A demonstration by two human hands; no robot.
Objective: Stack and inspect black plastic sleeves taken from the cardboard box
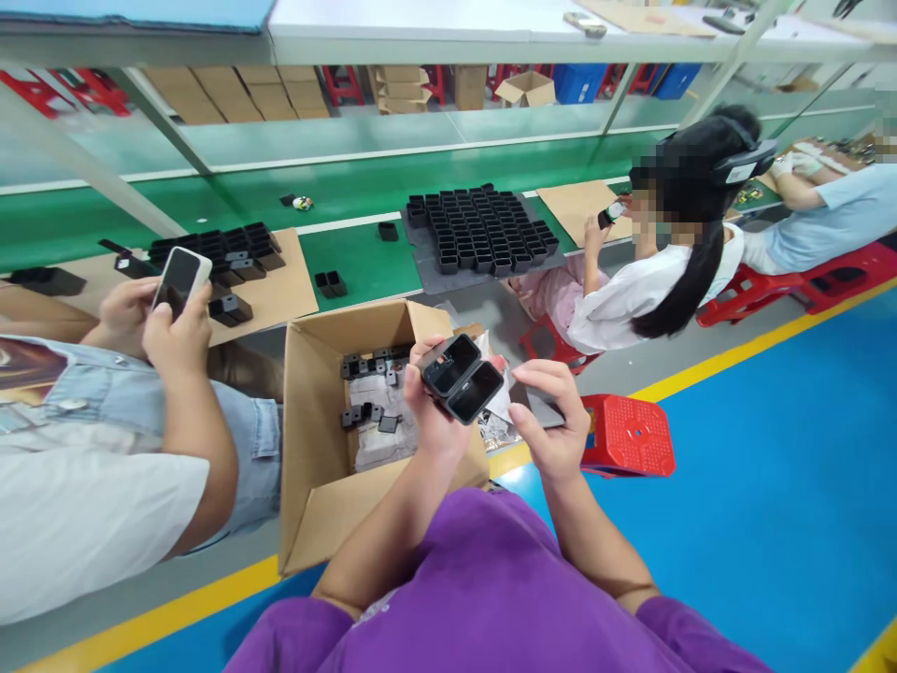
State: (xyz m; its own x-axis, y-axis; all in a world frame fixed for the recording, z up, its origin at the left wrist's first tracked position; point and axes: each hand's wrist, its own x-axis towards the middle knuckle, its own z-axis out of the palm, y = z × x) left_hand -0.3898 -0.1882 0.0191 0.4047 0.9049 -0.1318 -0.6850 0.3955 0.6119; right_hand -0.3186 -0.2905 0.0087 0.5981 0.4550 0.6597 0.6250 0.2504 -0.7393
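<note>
My left hand (pixel 438 411) is closed around a pair of small black rectangular cases (pixel 463 379), open sides facing up. They lie edge to edge; whether they are joined, I cannot tell. Just to their right is my right hand (pixel 561 416), thumb and fingers apart. A dark grey patch shows in its gap, and I cannot make out whether it is an object or the floor. Below my left hand stands an open cardboard box (pixel 319 393), with several small black parts (pixel 361 414) and crumpled white wrapping (pixel 389 449) inside.
Rows of black cases (pixel 483 229) stand on a dark mat on the green table (pixel 364 248). A co-worker (pixel 231 467) at left holds a phone (pixel 180 280); another (pixel 623 290) sits at right. A red stool (pixel 634 435) stands on the floor to my right.
</note>
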